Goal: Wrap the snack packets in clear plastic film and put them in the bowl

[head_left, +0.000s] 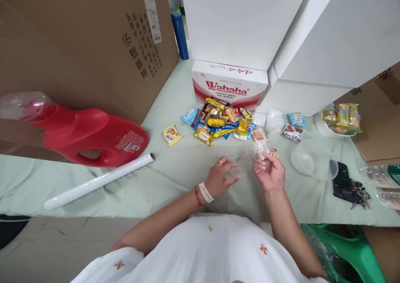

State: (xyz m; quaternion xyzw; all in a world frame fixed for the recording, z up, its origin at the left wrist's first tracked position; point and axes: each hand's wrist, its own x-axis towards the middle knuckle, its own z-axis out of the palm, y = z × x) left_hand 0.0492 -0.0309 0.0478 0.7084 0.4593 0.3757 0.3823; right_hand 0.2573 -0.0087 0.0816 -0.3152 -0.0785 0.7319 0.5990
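My right hand (270, 171) pinches a crumpled clear plastic bag (260, 150) above the cloth-covered table. A small red and white packet (273, 152) lies just behind its fingers. To the left, my left hand (221, 177) has its fingers curved and its thumb apart from them. Thin clear film shows near its fingertips, but I cannot tell whether they touch it. Beyond both hands is a loose pile of wrapped snacks (216, 122) in yellow, blue and brown. A pink-topped packet (258, 135) sits at its right end. One yellow packet (171, 135) lies apart on the left.
A red Wahaha carton (229, 85) stands behind the snacks, under white boxes (240, 21). On the left are a red jug (96, 137), a white roll (100, 182) and a large cardboard box (78, 45). A white bowl (325, 127) of snacks, a clear bowl (308, 160) and keys (359, 191) are at right.
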